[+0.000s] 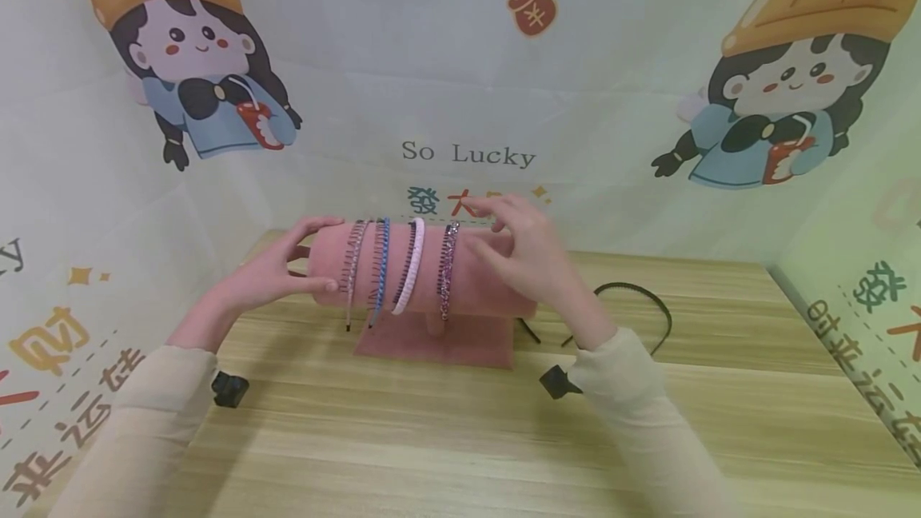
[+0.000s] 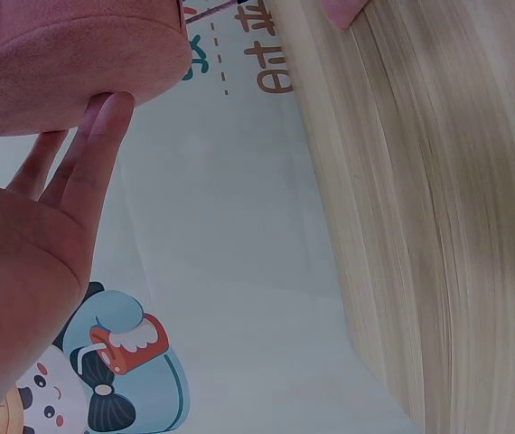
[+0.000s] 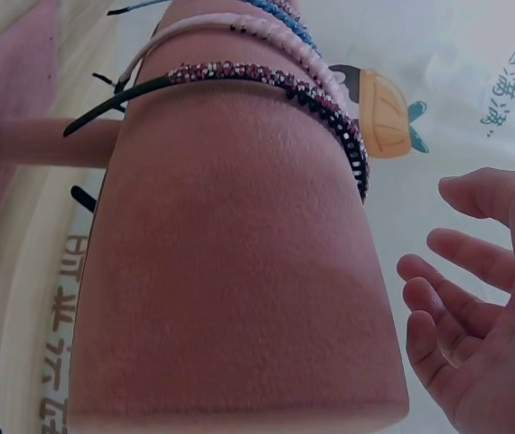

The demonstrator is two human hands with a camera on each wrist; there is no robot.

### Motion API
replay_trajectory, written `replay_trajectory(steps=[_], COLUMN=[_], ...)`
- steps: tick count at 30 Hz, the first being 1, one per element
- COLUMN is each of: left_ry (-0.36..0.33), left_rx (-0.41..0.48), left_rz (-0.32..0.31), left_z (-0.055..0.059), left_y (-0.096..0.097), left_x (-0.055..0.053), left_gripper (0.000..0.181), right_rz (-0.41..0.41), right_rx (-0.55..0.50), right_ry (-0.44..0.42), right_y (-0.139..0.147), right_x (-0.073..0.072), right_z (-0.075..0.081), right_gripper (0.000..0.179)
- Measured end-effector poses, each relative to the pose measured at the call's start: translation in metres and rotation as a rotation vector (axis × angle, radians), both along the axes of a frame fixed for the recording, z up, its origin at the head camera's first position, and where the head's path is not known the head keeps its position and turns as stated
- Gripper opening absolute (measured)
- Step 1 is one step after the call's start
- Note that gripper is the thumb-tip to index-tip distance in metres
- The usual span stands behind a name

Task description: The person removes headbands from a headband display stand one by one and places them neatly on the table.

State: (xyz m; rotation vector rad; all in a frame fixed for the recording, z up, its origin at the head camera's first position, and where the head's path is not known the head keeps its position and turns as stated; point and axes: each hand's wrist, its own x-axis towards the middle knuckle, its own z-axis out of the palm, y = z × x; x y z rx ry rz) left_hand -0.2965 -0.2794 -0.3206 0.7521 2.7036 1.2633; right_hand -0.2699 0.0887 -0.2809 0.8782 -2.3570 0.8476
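A pink plush headband stand (image 1: 485, 262) holds a pale beaded headband (image 1: 353, 262), a blue headband (image 1: 384, 270), a whitish-pink headband (image 1: 412, 274) and a glittery dark-red and silver headband (image 1: 448, 266). My left hand (image 1: 269, 266) grips the roll's left end, thumb at the front and fingers behind. In the left wrist view, its fingertips (image 2: 113, 108) touch the flat end of the roll. Over the roll's right part hovers my right hand (image 1: 528, 250), fingers loosely bent around nothing. The right wrist view shows that hand (image 3: 483, 298) apart from the plush.
On the wooden table (image 1: 403, 438), a black headband (image 1: 670, 318) lies to the right, partly hidden by my right forearm. A black strip (image 1: 529, 331) shows beside the stand's base (image 1: 432, 346). Printed cloth walls (image 1: 468, 102) with cartoon figures enclose the back and sides.
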Motion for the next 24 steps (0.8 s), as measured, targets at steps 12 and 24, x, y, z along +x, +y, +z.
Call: replay_trajectory(steps=[12, 24], left_ry=[-0.002, 0.001], left_rx=[0.003, 0.004], left_rz=[-0.005, -0.007], left_z=[0.0, -0.001], left_y=[0.0, -0.001], left_x=[-0.001, -0.002], left_gripper=[0.083, 0.083], right_rz=[0.006, -0.082], right_rx=[-0.03, -0.042], right_ry=[-0.036, -0.039], right_y=[-0.015, -0.023], right_x=[0.0, -0.001], right_z=[-0.008, -0.018], right_gripper=[0.047, 0.044])
